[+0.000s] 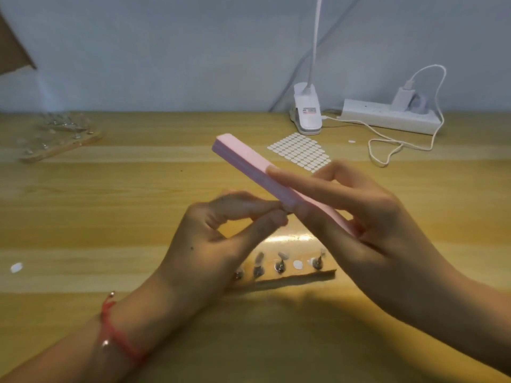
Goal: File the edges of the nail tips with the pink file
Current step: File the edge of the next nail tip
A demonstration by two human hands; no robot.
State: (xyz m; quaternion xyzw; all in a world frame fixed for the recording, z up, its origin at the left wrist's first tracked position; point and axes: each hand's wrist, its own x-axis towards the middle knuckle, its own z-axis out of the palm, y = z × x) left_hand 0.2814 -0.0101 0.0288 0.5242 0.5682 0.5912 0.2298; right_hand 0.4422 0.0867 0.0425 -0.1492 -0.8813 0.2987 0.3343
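My right hand (356, 214) grips a long pink file (243, 158), which slants up to the left above the table; the forefinger lies along its top. My left hand (221, 233) pinches something small between thumb and forefinger right against the file's lower edge; the pinched thing is hidden and blurred. Below the hands a wooden holder (301, 272) carries several small metal stands, some with clear nail tips (283, 255) on them.
A sheet of white adhesive dots (300, 152) lies behind the hands. A clip lamp (307, 111), a power strip (390, 116) and a white cable (387, 150) sit at the back right. A second wooden holder (59, 139) with nail tips stands at the back left.
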